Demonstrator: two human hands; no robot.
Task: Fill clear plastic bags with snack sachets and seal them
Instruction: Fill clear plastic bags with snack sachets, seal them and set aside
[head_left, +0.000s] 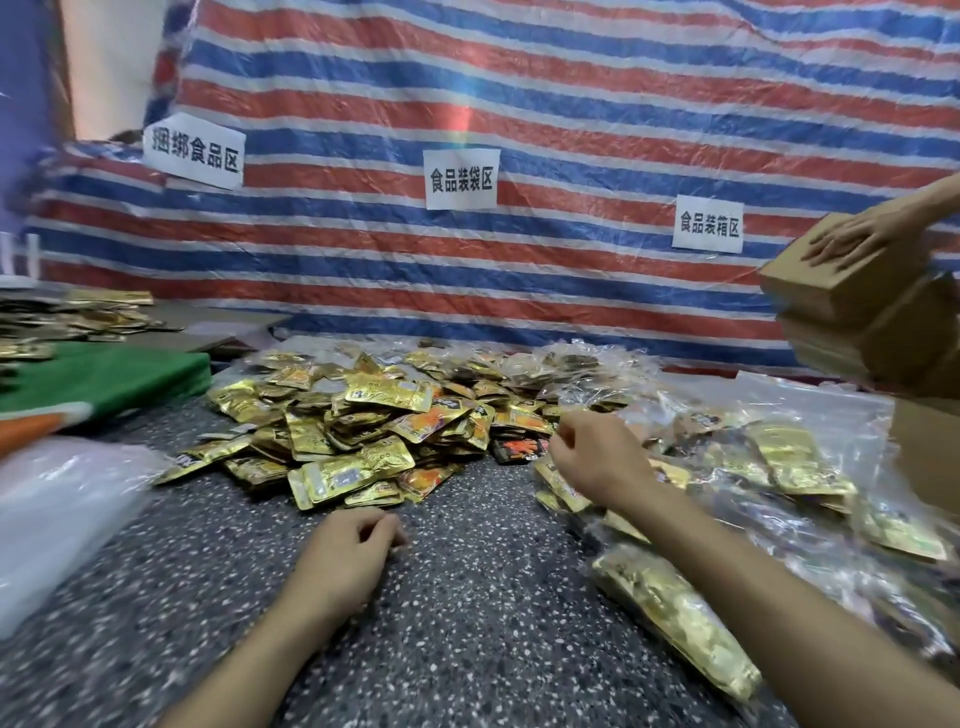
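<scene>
A heap of gold snack sachets (363, 431) lies on the speckled table (467, 613) in front of me. Clear plastic bags filled with sachets (779, 467) are piled to the right, and one filled bag (670, 613) lies under my right forearm. A stack of empty clear bags (57, 514) sits at the left edge. My left hand (348, 551) rests on the bare table just below the heap, fingers loosely curled, holding nothing. Above the filled bags, at the heap's right edge, my right hand (597, 457) hovers with curled fingers and nothing visible in it.
A striped red, white and blue tarp (519, 130) with paper signs walls off the back. Green cloth (104, 379) and more sachets (78, 317) lie at the far left. Another person's hand (862, 239) presses on stacked cardboard boxes (872, 322) at the right.
</scene>
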